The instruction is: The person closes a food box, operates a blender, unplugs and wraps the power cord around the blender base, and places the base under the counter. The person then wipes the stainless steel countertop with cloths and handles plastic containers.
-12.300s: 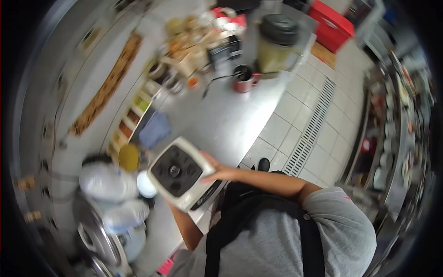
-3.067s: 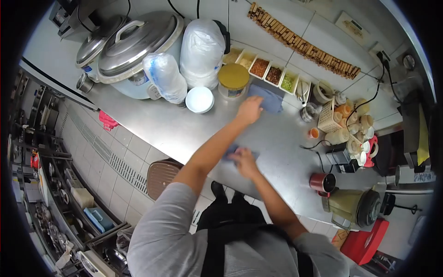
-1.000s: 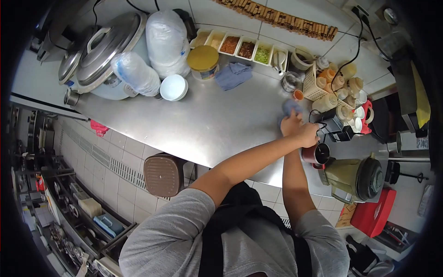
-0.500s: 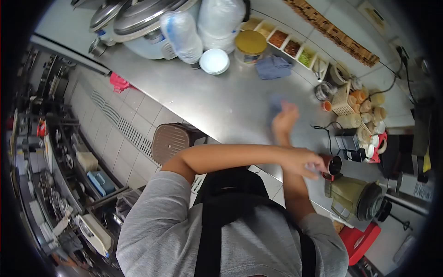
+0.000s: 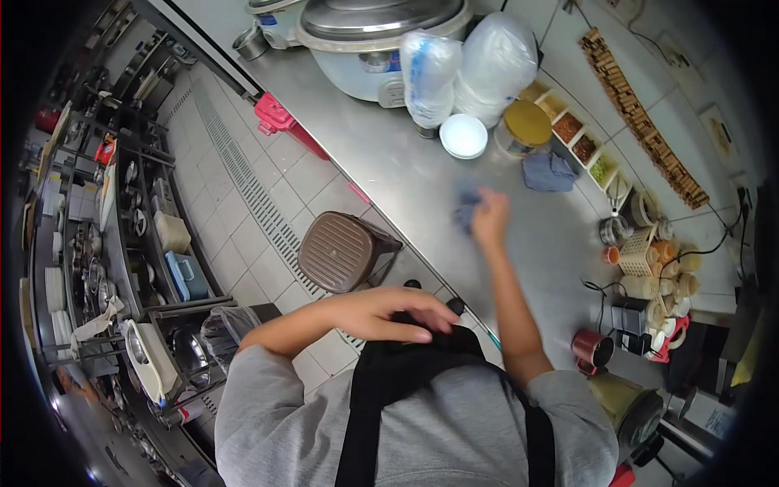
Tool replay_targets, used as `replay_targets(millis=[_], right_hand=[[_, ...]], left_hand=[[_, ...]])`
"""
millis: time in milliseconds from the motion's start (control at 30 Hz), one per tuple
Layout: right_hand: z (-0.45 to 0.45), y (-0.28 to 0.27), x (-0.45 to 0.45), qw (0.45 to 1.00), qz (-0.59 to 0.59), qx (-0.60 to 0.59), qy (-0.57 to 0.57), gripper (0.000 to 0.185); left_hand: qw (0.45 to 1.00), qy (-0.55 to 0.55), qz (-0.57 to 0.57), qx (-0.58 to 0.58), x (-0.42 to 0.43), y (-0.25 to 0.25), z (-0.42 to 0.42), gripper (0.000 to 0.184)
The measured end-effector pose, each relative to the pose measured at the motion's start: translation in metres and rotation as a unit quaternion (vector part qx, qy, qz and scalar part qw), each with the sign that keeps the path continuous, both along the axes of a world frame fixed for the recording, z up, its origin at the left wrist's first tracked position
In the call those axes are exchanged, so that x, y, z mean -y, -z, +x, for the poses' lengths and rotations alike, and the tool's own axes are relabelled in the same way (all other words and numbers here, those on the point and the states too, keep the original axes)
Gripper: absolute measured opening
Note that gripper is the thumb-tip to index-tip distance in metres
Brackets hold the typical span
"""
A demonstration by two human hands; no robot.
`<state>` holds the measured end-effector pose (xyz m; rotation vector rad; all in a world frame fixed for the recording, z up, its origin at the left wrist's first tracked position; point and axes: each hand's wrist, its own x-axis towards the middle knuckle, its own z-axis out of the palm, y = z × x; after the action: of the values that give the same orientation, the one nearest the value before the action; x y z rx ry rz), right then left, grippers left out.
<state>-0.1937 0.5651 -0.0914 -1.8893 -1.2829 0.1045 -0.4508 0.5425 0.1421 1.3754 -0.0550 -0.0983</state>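
Observation:
My right hand is closed around a blue-grey cloth and presses it on the steel counter. The cloth is a little blurred. In front of my black apron hovers my left hand, its fingers loosely stretched and holding nothing. A second, folded blue cloth lies farther back, beside a tub with a yellow lid. White bowls stand to the left of that tub. On the right part of the counter is a dark red mug.
A large rice cooker and bagged containers line the back. Seasoning trays and a basket of bottles run along the wall. A blender jug sits at right. A brown stool stands on the floor by the counter edge.
My left hand has drawn back from beside the red mug to the front of my body. My right hand has moved the cloth across the counter, and the view has shifted.

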Motion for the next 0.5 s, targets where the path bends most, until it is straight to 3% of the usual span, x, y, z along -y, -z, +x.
replay_targets(millis=[67, 100, 167, 300, 433, 500], right_hand=[[0.052, 0.016, -0.022, 0.986, -0.082, 0.053, 0.133, 0.032], [0.047, 0.017, -0.026, 0.987, -0.081, 0.053, 0.13, 0.032], [0.032, 0.019, -0.03, 0.958, -0.195, 0.16, 0.134, 0.037], [-0.079, 0.017, -0.033, 0.951, -0.232, 0.201, -0.027, 0.046], [-0.136, 0.024, -0.151, 0.968, -0.219, 0.117, 0.04, 0.039], [-0.154, 0.021, -0.188, 0.964, -0.216, 0.131, -0.081, 0.037]], left_hand=[[0.977, -0.194, 0.035, -0.086, -0.002, 0.011, -0.04, 0.036], [0.976, -0.197, 0.036, -0.085, -0.002, 0.021, -0.052, 0.036], [0.929, -0.336, -0.02, -0.157, 0.002, 0.039, -0.072, 0.035], [0.933, -0.31, 0.03, -0.182, 0.002, 0.042, -0.089, 0.034], [0.943, -0.261, 0.158, -0.135, -0.02, 0.016, -0.068, 0.034], [0.945, -0.242, 0.193, -0.107, -0.036, 0.01, -0.049, 0.034]])
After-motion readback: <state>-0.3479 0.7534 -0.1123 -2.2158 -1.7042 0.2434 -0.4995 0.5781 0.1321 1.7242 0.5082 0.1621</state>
